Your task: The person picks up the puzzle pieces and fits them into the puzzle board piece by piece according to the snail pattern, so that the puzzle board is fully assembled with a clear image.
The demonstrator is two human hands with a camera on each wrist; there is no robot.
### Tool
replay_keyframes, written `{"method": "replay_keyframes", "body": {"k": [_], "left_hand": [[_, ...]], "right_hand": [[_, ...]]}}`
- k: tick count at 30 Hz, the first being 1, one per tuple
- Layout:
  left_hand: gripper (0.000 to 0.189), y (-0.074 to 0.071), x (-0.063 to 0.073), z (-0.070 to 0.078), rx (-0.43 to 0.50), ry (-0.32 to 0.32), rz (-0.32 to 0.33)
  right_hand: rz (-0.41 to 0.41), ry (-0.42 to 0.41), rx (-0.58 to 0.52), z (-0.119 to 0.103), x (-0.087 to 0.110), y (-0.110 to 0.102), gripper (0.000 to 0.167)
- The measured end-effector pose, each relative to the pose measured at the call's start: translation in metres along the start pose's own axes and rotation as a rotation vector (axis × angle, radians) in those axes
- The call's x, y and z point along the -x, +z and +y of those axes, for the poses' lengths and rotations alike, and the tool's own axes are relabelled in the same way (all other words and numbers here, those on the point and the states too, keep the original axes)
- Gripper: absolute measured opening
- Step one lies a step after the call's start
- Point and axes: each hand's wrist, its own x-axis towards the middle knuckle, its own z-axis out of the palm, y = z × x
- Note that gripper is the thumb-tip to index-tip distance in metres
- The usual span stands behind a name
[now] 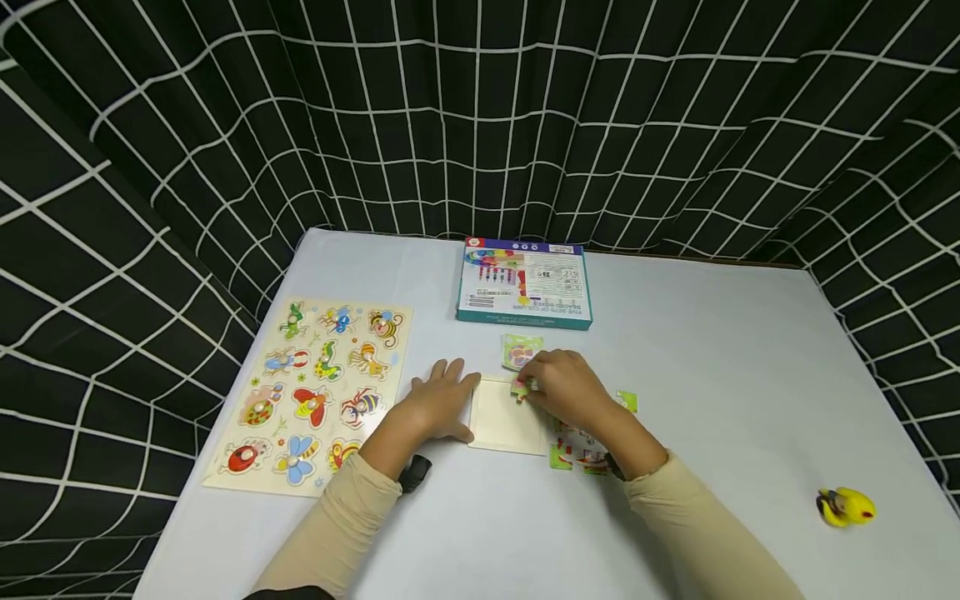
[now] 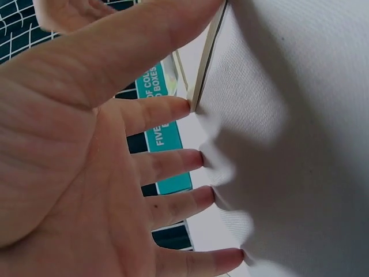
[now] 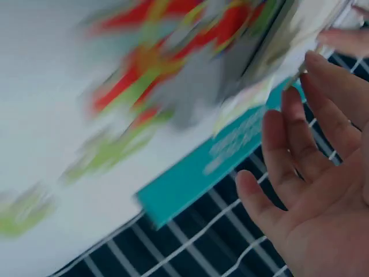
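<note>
Pieces beside tray — box beyond

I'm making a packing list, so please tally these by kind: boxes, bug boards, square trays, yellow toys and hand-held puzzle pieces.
Box: 1
Bug board: 1
Square tray: 1
Yellow toy: 1
Puzzle piece in the right hand: 1
Total: 5
The loose pieces beside the tray are partly hidden, so left out.

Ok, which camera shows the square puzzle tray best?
The head view: it shows the square puzzle tray from above, almost whole, with the left hand at its edge. The left wrist view catches only a thin edge; the right wrist view seems to show a blurred strip.
</note>
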Motion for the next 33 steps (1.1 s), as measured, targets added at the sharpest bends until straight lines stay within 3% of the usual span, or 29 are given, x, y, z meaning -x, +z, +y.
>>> {"method": "replay_keyframes", "body": {"k": [5,18,23,27,33], "left_hand": [[0.093,-0.002,-0.001,0.003,-0.002,-0.011,-0.006],[0.095,-0.001,-0.005,0.0,-0.026,-0.029,-0.02],[0.094,0.002,-0.005,0.001,0.039,-0.008,-0.007],[0.093,0.002,0.001,-0.004,0.071,-0.025,0.01],[0.093,-0.001,-0.001,-0.001,0.087,0.013,0.018]], "right_hand": [[-0.028,-0.022,-0.011,-0.018,-0.014,0.012,0.019],[-0.025,-0.06,0.015,-0.028,-0.024,0.022,0.02],[-0.044,-0.038,-0.012,-0.022,-0.018,0.018,0.021],[-0.013,-0.011,-0.07,-0.012,-0.011,0.014,0.018],[0.041,0.109,-0.048,0.03,0.03,-0.001,0.016]]}}
